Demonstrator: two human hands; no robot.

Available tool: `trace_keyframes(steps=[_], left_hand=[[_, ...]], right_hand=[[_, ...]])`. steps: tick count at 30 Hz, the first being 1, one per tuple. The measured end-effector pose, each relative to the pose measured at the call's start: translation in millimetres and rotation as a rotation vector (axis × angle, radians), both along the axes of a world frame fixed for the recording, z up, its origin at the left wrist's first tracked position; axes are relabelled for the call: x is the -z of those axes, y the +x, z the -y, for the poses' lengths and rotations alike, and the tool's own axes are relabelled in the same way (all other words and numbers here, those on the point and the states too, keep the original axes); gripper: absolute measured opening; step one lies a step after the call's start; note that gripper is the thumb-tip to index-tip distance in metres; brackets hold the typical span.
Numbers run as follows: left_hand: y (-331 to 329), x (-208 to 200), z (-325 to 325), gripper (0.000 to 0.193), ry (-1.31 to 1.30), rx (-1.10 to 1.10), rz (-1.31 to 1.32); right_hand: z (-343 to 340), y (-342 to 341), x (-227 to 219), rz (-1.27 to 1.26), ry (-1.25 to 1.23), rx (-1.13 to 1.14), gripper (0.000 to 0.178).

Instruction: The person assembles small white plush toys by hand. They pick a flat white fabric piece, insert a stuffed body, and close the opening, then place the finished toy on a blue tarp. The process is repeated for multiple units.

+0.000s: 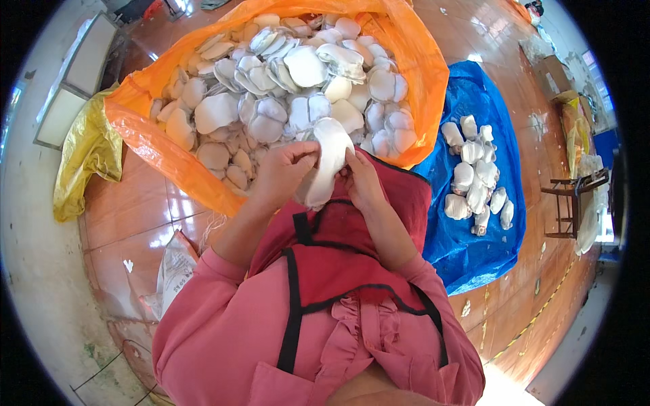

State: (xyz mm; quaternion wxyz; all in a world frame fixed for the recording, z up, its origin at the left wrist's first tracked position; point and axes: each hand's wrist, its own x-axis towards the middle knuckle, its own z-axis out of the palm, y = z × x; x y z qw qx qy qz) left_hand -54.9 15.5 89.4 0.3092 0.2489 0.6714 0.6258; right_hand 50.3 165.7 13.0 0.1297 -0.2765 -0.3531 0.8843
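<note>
Held piece: a white pad (332, 159), curved and drawn out lengthwise, raised in both hands at the near edge of the orange sheet (423, 74), above the wearer's lap.
Left hand (288, 172): thumb and fingers pinched together on the pad's left edge, at the near side of the orange sheet.
Right hand (362, 179): fingers clamped on the pad's right edge, also at the near side of the orange sheet; the fingertips are partly hidden.
Pile: many white and off-white rounded pads (305, 66) heaped inside the orange sheet, some stacked face to face, others lying loose at angles.
Clothing: a red apron (396, 189) with black trim over a pink top (210, 318), on the near side of the orange sheet.
Blue sheet: a crumpled blue sheet (467, 264) just right of the orange sheet, bearing a cluster of white bundles (463, 176).
Sacks: a yellow sack (84, 159) left of the orange sheet; a white sack (177, 267) near its front left, on the reddish tiled floor (128, 230).
Far right: a dark stool (572, 203) and a cardboard box (552, 78), both well apart from the orange sheet, beyond the blue one.
</note>
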Motion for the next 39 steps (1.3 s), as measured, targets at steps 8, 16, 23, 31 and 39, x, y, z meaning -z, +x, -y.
trace_keyframes(steps=[8, 16, 23, 31, 39], left_hand=[[0.5, -6.4, -4.4, 0.023, 0.015, 0.013, -0.034], [-30.3, 26.9, 1.2, 0.033, -0.049, -0.325, -0.195], [-34.2, 47.3, 3.7, 0.038, -0.013, -0.268, 0.063], [-32.8, 57.1, 3.5, 0.040, -0.038, -0.278, 0.123], [-30.3, 56.3, 4.3, 0.038, -0.060, -0.262, 0.083]], right_hand=[[-0.8, -2.1, -5.2, 0.009, -0.040, 0.022, 0.017], [-10.1, 4.1, -31.8, -0.190, -0.009, -0.068, 0.023], [-4.7, 7.5, -32.9, -0.211, 0.074, -0.118, 0.028], [0.4, 5.7, -36.4, -0.133, 0.125, -0.104, 0.027], [2.8, 5.5, -28.3, -0.124, 0.159, -0.091, 0.026]])
